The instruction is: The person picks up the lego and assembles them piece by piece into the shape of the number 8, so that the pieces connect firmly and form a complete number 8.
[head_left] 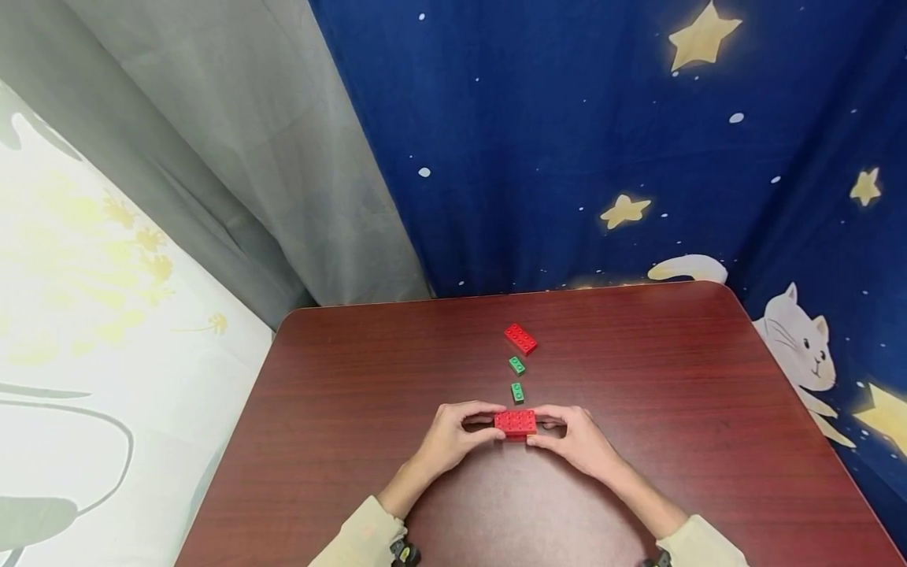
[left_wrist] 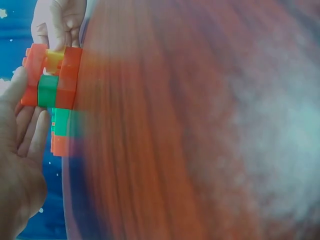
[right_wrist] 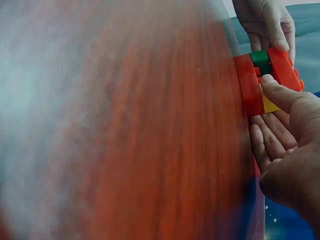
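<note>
Both hands hold a block stack near the table's front: a red brick [head_left: 515, 423] on top, another red brick [left_wrist: 68, 80] at the bottom, with a green block [left_wrist: 48, 91] and a yellow block [right_wrist: 269, 102] between them. My left hand [head_left: 451, 435] grips the stack's left end between thumb and fingers. At the right end, my right hand [head_left: 577, 441] has its thumb on the near side and fingers on the far side. In the right wrist view that thumb touches the stack by the yellow block.
Beyond the stack on the brown table [head_left: 340, 409] lie two small green bricks, one nearer [head_left: 517, 393] and one farther [head_left: 516, 365]. A loose red brick [head_left: 520, 339] lies behind them. Grey and blue starry curtains hang past the far edge.
</note>
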The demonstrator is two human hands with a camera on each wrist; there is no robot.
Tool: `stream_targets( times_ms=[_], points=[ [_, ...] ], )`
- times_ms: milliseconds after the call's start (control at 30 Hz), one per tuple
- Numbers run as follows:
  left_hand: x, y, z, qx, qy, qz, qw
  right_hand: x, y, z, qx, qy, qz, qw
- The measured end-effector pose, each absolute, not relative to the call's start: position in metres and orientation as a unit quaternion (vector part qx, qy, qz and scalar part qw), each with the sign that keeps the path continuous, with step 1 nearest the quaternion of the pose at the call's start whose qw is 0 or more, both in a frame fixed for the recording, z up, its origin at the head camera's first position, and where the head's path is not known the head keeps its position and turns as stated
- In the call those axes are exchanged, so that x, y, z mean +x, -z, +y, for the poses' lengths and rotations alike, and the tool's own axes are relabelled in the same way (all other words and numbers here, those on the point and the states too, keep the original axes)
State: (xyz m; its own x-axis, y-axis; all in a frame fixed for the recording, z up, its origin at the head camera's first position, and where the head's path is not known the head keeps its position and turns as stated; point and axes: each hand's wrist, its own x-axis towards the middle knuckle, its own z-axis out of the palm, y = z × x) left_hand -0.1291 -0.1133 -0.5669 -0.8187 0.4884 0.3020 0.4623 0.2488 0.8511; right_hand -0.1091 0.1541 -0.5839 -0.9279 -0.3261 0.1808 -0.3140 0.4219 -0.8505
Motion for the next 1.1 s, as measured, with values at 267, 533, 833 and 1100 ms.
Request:
stream_targets(
  times_ms=[267, 533, 833, 1100],
  points=[
    [-0.1276, 0.5684, -0.1126, 0.272, -0.543, 0.794, 0.024, -0.1081, 0.5828, 0.1541, -0.191, 0.499, 0.845, 0.003],
    [-0.1278, 0.5677, -0.1129, 0.285, -0.544, 0.789, 0.02, -0.1083, 0.5813, 0.1537, -0.192, 0.496, 0.847, 0.003],
    [-0.1279, 0.5613, -0.1135, 0.288, -0.505, 0.813, 0.027, -0.1085, 0.5815, 0.1522, -0.19, 0.498, 0.846, 0.006],
    [-0.1277, 0.5678, -0.1112, 0.265, -0.529, 0.805, 0.038, -0.1085, 0.5802, 0.1533, -0.194, 0.5, 0.844, 0.004]
  ],
)
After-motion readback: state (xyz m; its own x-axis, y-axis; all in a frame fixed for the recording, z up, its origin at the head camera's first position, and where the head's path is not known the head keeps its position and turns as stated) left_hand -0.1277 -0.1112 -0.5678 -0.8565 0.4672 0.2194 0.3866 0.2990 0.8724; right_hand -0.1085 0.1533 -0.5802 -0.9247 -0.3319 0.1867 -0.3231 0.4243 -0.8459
